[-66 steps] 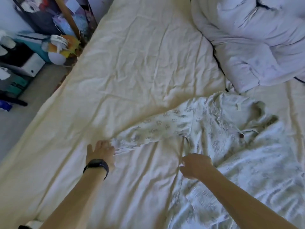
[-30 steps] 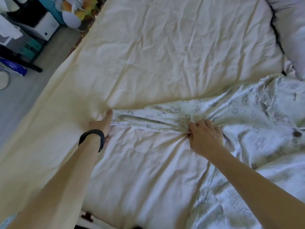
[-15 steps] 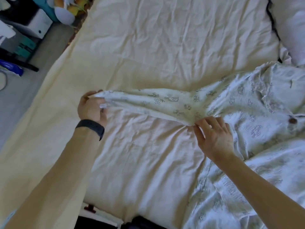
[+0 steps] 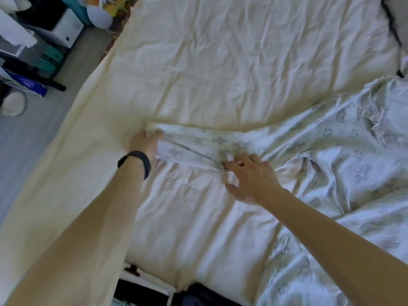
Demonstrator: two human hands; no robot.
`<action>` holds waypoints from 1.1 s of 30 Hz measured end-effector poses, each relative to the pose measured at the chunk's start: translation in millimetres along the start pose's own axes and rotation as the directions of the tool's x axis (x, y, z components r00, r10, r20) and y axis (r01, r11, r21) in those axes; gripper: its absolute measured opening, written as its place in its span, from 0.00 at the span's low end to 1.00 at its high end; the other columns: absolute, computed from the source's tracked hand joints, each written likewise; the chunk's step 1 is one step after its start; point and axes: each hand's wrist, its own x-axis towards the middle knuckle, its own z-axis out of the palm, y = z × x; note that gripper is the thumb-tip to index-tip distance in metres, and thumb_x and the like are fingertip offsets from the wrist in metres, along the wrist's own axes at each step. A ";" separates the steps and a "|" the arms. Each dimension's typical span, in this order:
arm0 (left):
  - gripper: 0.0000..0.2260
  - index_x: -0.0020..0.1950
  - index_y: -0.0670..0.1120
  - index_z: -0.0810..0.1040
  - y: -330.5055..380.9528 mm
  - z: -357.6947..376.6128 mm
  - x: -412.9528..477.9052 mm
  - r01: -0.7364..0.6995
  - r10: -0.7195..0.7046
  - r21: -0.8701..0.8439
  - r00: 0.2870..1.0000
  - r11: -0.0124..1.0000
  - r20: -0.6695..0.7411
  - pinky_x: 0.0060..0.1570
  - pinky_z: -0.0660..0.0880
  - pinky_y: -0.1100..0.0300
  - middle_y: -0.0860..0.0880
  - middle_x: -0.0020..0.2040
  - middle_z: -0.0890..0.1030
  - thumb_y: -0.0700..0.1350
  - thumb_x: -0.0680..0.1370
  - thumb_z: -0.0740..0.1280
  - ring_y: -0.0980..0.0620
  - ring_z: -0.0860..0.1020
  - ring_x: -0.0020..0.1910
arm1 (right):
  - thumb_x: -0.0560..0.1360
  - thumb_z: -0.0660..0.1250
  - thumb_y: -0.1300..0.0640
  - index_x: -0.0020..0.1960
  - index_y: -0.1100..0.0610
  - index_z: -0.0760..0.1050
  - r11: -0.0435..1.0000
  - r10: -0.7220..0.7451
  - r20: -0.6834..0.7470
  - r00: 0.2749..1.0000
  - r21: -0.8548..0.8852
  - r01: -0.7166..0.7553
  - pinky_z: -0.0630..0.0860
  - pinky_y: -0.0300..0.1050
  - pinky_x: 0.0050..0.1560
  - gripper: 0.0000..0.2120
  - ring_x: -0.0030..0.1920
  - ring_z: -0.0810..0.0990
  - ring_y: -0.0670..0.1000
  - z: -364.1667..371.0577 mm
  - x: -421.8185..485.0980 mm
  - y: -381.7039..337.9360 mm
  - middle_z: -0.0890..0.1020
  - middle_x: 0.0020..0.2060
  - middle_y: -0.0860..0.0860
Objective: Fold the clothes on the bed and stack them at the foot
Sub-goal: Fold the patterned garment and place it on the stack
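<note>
A white pyjama top point(image 4: 353, 155) with a small grey print lies crumpled on the right half of the bed. One sleeve point(image 4: 198, 144) stretches left across the cream sheet point(image 4: 220, 62), lying flat with a crease along it. My left hand point(image 4: 144, 144), with a black band on its wrist, grips the cuff end of that sleeve. My right hand point(image 4: 251, 177) hovers over the sleeve near the armpit, fingers spread, its fingertips touching the lower edge of the cloth and the thumb held apart.
The bed's left edge runs diagonally beside a grey floor point(image 4: 26, 140) crowded with a white box point(image 4: 66, 29), bags and a soft toy. A pale duvet point(image 4: 399, 16) shows at the top right corner. Dark objects point(image 4: 198, 294) lie below the near edge.
The sleeve, held up off the sheet half a second ago, now lies flat on it. My right hand has let go of its pinch and spread its fingers. My left hand still grips the cuff.
</note>
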 end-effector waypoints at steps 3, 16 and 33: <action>0.05 0.46 0.52 0.74 23.3 -6.6 -4.5 -0.286 0.248 -0.106 0.929 0.952 -0.276 0.44 0.72 0.61 0.57 0.40 0.74 0.50 0.81 0.67 0.58 0.76 0.38 | 0.77 0.65 0.40 0.76 0.39 0.64 0.970 0.009 -0.042 0.999 0.242 0.002 0.64 0.54 0.70 0.29 0.73 0.65 0.53 -4.8 1.2 2.5 0.67 0.74 0.46; 0.04 0.53 0.54 0.83 143.4 128.8 -247.2 -0.645 0.682 -0.287 0.520 0.708 0.515 0.42 0.73 0.73 0.61 0.45 0.83 0.47 0.80 0.70 0.67 0.79 0.42 | 0.72 0.68 0.30 0.61 0.61 0.82 -0.486 0.183 0.132 0.974 0.873 -0.027 0.82 0.54 0.55 0.36 0.58 0.85 0.57 -148.9 -105.9 104.2 0.86 0.55 0.57; 0.33 0.77 0.53 0.57 16.8 287.5 -279.1 -0.601 0.436 0.652 0.794 0.462 0.422 0.62 0.73 0.44 0.45 0.75 0.60 0.52 0.76 0.69 0.39 0.65 0.71 | 0.77 0.69 0.54 0.71 0.57 0.70 0.084 0.943 0.200 0.267 0.632 -0.770 0.71 0.56 0.63 0.24 0.60 0.76 0.64 30.6 -350.3 336.0 0.77 0.62 0.62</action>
